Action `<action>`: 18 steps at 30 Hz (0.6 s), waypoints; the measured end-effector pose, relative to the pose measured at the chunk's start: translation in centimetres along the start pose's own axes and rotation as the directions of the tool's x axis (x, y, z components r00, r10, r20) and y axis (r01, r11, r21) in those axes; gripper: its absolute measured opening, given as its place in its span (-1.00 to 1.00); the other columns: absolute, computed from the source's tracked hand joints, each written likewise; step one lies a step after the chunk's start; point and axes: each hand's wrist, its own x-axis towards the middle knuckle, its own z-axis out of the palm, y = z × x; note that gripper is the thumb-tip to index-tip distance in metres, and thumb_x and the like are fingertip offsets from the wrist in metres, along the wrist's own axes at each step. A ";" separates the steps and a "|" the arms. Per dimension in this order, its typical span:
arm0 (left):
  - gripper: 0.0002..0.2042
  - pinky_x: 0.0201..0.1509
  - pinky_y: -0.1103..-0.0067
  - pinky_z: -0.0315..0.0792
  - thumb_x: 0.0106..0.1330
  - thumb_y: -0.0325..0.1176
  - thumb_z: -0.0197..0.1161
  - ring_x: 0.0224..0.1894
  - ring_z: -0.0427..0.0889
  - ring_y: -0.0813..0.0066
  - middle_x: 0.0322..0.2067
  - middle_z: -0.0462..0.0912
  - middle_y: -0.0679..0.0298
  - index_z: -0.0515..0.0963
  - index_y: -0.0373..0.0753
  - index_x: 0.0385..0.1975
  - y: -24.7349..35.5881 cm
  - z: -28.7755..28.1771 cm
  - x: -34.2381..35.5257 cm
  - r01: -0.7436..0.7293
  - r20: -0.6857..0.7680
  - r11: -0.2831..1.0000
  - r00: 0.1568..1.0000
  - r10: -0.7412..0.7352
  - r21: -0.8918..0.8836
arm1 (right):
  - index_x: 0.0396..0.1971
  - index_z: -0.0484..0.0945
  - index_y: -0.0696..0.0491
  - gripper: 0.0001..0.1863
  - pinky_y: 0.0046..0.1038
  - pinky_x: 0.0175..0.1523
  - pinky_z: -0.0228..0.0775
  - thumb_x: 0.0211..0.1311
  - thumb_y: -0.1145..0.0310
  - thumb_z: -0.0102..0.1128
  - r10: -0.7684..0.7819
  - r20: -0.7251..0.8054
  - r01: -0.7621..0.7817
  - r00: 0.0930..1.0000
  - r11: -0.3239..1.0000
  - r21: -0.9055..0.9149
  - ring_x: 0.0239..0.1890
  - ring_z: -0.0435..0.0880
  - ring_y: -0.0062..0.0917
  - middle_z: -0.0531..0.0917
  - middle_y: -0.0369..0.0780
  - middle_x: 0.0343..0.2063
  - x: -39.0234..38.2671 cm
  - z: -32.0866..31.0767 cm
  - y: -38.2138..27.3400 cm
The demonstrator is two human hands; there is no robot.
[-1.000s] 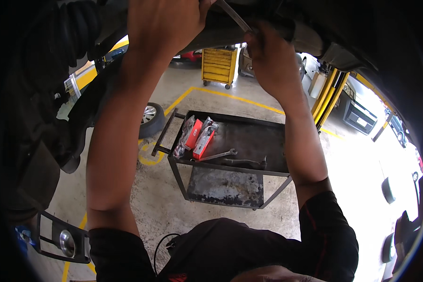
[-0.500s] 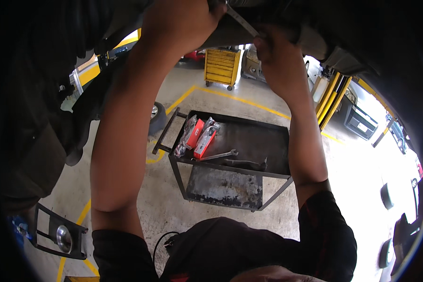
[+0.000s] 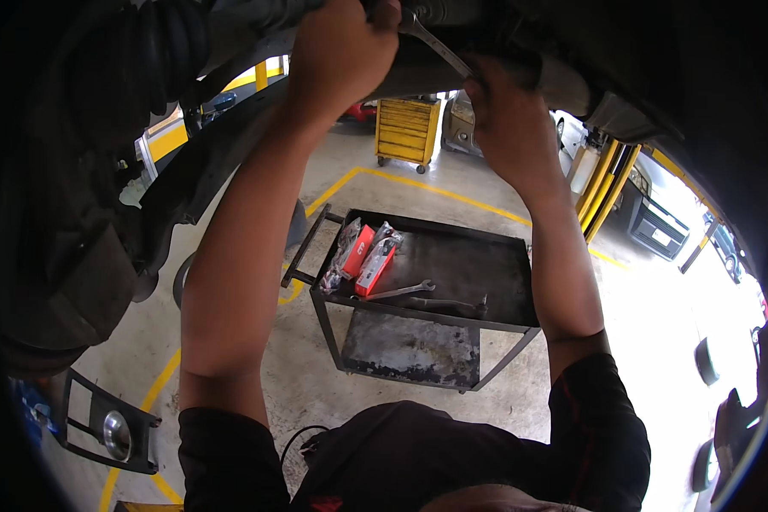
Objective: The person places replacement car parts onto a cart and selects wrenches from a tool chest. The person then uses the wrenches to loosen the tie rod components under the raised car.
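Both my arms reach up to the dark underside of a raised vehicle (image 3: 563, 81). My right hand (image 3: 512, 115) is closed round the lower end of a silver wrench (image 3: 439, 47), which slants up and left to a dark part under the vehicle. Beside the wrench's upper end, my left hand (image 3: 341, 60) is closed, with its thumb and fingertips against the dark parts there. What the left fingers grip is hidden. Ribbed black rubber bellows (image 3: 166, 51) hang to the left of my left hand.
Below stands a black metal cart (image 3: 478, 260) carrying red boxes in clear plastic (image 3: 375, 269), another wrench (image 3: 405, 290) and a dark metal part with a stud (image 3: 448, 305). A yellow tool cabinet (image 3: 405, 132) stands beyond. Yellow lift posts (image 3: 602, 188) are at right, a black frame stand (image 3: 102, 427) at lower left.
My left hand and forearm have shifted a little to the right. The right hand keeps its hold on the wrench. The cart sits slightly lower in the picture.
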 end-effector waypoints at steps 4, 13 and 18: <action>-0.62 -0.02 0.08 0.50 0.47 -0.27 0.20 -0.06 0.64 -0.29 -0.20 0.66 -0.26 0.38 -0.37 0.13 0.1 -0.8 -0.4 -0.040 0.087 0.997 0.996 0.034 0.071 | 0.09 0.54 -0.05 -0.72 -0.07 -0.16 0.57 0.42 0.35 0.14 -0.027 0.026 0.025 0.999 0.997 0.069 -0.26 0.72 0.02 0.72 0.02 -0.37 0.2 -0.7 0.2; -0.70 -0.14 0.11 0.53 0.49 -0.32 0.11 -0.29 0.67 -0.19 -0.30 0.67 -0.18 0.38 -0.33 0.10 0.3 0.3 0.1 -0.063 0.054 0.959 0.997 0.049 0.275 | 0.10 0.53 -0.06 -0.70 -0.06 -0.18 0.57 0.40 0.35 0.16 -0.028 0.006 0.028 1.000 0.999 0.023 -0.29 0.72 0.02 0.70 0.02 -0.42 -0.1 0.4 0.1; -0.72 -0.10 0.06 0.50 0.49 -0.39 0.08 -0.21 0.65 -0.29 -0.28 0.66 -0.21 0.37 -0.32 0.13 0.3 -0.3 -0.7 -0.061 0.013 0.993 0.998 0.060 0.098 | 0.04 0.51 -0.06 -0.72 -0.05 -0.28 0.59 0.36 0.38 0.19 -0.054 -0.041 0.053 0.998 0.998 -0.015 -0.41 0.72 -0.02 0.67 0.00 -0.55 -0.2 0.5 0.9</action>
